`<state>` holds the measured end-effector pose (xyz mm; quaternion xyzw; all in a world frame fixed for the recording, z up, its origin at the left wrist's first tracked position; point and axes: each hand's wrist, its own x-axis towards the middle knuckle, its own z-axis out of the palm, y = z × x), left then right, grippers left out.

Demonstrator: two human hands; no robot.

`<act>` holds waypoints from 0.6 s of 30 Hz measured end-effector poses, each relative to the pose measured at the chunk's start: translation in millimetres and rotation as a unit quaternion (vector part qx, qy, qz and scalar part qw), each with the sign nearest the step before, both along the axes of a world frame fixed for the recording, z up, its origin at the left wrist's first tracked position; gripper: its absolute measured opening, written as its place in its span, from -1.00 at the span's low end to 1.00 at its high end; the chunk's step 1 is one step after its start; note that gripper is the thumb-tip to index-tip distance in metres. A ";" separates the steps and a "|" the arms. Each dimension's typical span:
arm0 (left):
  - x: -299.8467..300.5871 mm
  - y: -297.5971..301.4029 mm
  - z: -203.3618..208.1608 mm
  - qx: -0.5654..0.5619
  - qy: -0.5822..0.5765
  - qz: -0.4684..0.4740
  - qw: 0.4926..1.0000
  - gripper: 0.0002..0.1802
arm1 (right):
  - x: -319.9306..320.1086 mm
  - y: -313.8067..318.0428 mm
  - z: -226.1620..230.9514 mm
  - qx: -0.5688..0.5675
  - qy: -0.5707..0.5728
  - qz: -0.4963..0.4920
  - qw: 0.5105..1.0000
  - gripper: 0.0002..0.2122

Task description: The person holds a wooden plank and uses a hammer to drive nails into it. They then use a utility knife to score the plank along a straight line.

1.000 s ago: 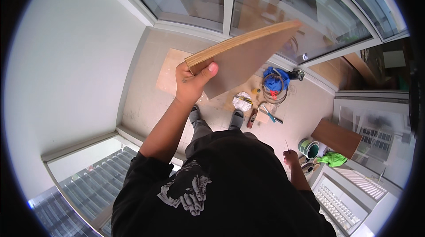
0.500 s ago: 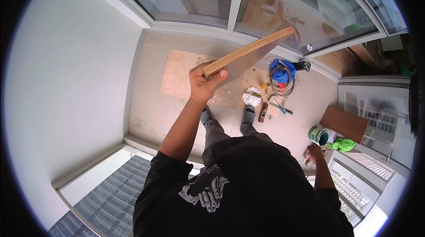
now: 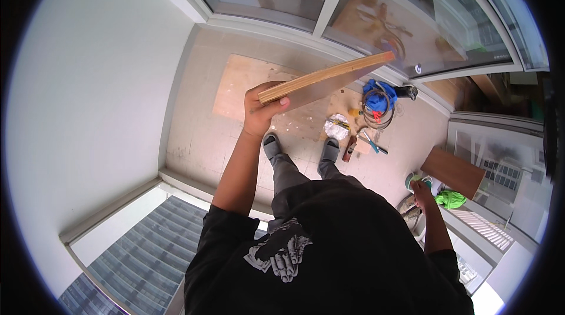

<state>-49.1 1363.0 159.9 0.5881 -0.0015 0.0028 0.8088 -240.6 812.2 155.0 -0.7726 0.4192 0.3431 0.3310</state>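
One board (image 3: 329, 78), clasped in left hand (image 3: 259, 113) alone
Right hand (image 3: 421, 191), grip unclear, has moved to the bucket (image 3: 409, 182).

Blue bundle (image 3: 376, 103), white wall (image 3: 100, 97), glass door (image 3: 447, 32)

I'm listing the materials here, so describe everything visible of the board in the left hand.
The board looks like wood: one long edge is pale tan with lines running along it, like layers, and reddish at the far end. Below that edge, a smooth grey-brown face shows, strongly foreshortened. It is held up over the floor, slanting toward the upper right of the view. The left hand grips its near end, thumb against the brown face; its opposite face is hidden.
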 end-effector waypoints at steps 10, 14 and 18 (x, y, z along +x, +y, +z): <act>-34.9 -20.6 18.8 0.100 -0.045 0.125 0.986 -0.62 | 177.2 166.4 133.8 0.200 -0.313 0.266 0.889 -0.78; -45.4 -30.5 22.8 0.081 -0.098 0.234 0.964 -0.62 | 203.6 251.1 197.7 0.204 -0.393 0.430 0.787 -0.78; -49.8 -29.2 26.4 0.048 -0.096 0.248 0.963 -0.63 | 214.8 306.4 211.3 0.190 -0.403 0.539 0.715 -0.76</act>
